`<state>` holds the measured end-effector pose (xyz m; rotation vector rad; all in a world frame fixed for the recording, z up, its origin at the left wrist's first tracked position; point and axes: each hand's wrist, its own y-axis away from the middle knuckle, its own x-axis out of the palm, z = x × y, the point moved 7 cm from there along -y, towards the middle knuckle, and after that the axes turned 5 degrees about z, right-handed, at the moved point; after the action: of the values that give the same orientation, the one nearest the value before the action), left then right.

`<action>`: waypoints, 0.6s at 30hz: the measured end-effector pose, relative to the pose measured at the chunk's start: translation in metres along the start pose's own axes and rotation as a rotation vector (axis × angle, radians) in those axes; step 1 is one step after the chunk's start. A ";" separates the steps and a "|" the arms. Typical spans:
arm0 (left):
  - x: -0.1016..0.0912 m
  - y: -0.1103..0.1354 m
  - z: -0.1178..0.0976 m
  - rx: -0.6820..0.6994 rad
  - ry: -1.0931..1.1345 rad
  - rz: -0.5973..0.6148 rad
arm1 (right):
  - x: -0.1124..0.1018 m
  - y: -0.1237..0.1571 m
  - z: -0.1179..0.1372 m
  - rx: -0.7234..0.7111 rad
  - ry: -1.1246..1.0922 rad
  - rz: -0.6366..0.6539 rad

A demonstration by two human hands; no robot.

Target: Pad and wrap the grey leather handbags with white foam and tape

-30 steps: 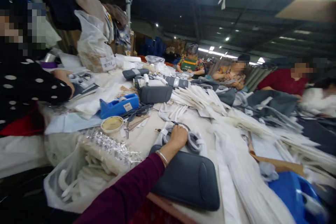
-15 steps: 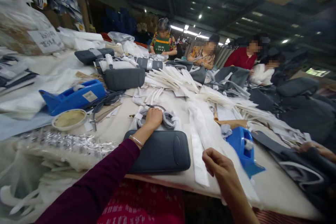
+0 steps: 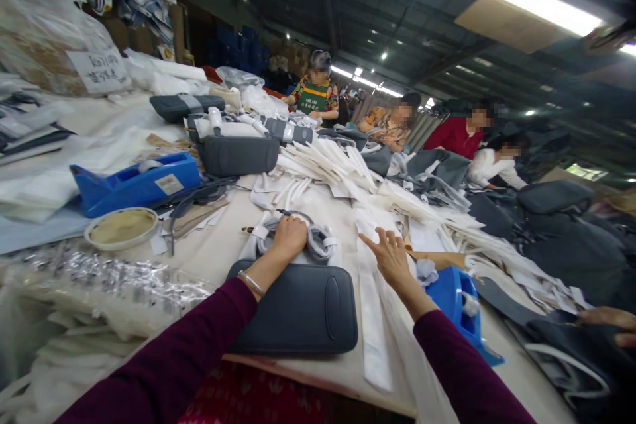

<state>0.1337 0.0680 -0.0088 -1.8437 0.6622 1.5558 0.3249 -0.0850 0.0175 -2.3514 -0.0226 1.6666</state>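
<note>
A dark blue-grey bag [image 3: 298, 308] lies at the table's front edge, an oval outline raised near its right end. Beyond it a wrapped grey handle [image 3: 320, 242] curls in two loops with white wrapping. My left hand [image 3: 289, 238] is closed on this handle between the loops; its fingertips are hidden. To the right, my right hand [image 3: 390, 255] is open, index finger stretched out and the others slightly bent, over white strips [image 3: 372, 318]. Nothing shows in it. Close by its wrist stands a blue tape dispenser [image 3: 454, 305].
Another blue tape dispenser [image 3: 136, 182] and a round tub [image 3: 122, 228] stand at the left. White strips [image 3: 322, 169] are heaped across the middle. Further dark bags [image 3: 241, 156] lie behind. Several people work beyond, and another person's hand [image 3: 611, 321] reaches in at the right.
My right hand has moved forward from the table's front edge to the white strips, its fingers spreading. My left hand stays at the handle. The view has tilted up slightly.
</note>
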 end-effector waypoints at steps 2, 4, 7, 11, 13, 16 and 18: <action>-0.001 0.001 0.000 -0.001 0.011 -0.005 | 0.004 -0.006 0.005 -0.144 0.033 0.051; -0.001 0.002 0.001 -0.004 0.019 -0.008 | 0.003 -0.008 0.006 -0.272 -0.028 0.099; 0.000 0.002 0.002 -0.010 0.027 -0.008 | -0.014 -0.009 -0.009 -0.266 -0.326 0.136; 0.001 0.002 0.002 -0.009 0.041 -0.006 | -0.052 0.006 -0.055 0.094 -0.971 0.134; 0.001 0.002 0.002 -0.007 0.050 -0.012 | -0.072 0.021 -0.075 0.266 -1.114 0.116; -0.002 0.004 0.002 -0.008 0.061 -0.027 | -0.101 0.041 -0.097 0.428 -1.157 0.130; -0.004 0.005 0.003 -0.008 0.068 -0.035 | -0.118 0.053 -0.112 0.533 -1.178 0.123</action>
<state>0.1277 0.0666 -0.0060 -1.9110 0.6517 1.4807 0.3814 -0.1773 0.1500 -0.8047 0.3010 2.4562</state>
